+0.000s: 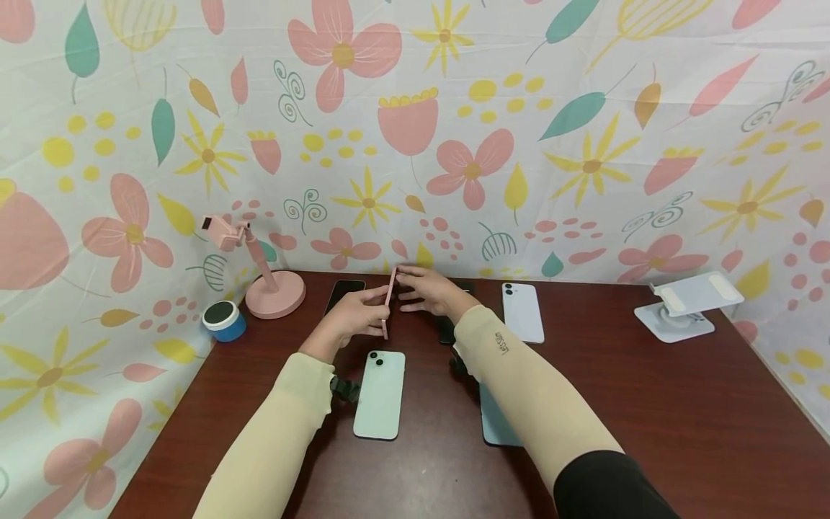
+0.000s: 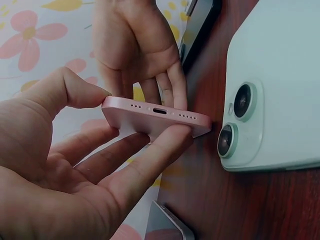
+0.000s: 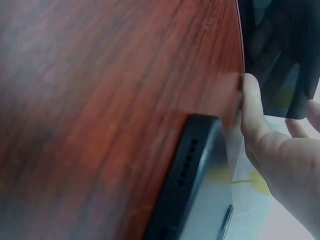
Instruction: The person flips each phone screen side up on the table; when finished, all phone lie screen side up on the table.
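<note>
My left hand [image 1: 359, 316] grips a pink phone [image 1: 390, 303] by its edges, with the phone stood on its side above the table. In the left wrist view the thumb presses one corner and the fingers support the other side, the charging port facing the camera. Across from it, my right hand [image 1: 433, 288] reaches to the phone's far end with fingers spread and fairly straight. The right wrist view shows one fingertip at the edge of the phone's dark screen [image 3: 280, 55]. A pale green phone [image 1: 379, 396] lies face down near the left wrist.
A black phone [image 1: 345, 290] lies behind the left hand; another dark phone [image 1: 447, 331] is partly under the right. A blue device [image 1: 496, 418] sits beneath the right forearm. Around them are a white phone [image 1: 521, 313], pink stand [image 1: 275, 294], white stand [image 1: 674, 324] and blue jar [image 1: 227, 328].
</note>
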Demonstrator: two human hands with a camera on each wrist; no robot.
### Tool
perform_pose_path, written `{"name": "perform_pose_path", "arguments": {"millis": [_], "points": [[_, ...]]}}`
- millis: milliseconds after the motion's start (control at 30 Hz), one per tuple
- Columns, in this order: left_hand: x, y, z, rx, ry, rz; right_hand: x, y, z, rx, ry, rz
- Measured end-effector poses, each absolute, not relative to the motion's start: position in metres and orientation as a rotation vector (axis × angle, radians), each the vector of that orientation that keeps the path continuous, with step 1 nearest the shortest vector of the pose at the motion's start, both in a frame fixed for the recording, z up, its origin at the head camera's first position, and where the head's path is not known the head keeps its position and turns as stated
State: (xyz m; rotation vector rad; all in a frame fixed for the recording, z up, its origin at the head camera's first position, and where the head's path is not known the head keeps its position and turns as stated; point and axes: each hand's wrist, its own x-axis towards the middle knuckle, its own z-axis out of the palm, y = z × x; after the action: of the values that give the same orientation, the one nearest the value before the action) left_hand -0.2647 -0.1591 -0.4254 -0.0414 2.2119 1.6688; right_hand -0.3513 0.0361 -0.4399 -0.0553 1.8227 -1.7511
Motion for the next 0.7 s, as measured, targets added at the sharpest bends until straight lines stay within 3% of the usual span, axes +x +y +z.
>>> {"name": "perform_pose_path", "arguments": {"millis": [700], "points": [[-0.2652, -0.163, -0.4278, -0.026, 2.16, 1.715, -0.351, 0.0316, -0.4467, -0.024, 1.809, -1.804]]}}
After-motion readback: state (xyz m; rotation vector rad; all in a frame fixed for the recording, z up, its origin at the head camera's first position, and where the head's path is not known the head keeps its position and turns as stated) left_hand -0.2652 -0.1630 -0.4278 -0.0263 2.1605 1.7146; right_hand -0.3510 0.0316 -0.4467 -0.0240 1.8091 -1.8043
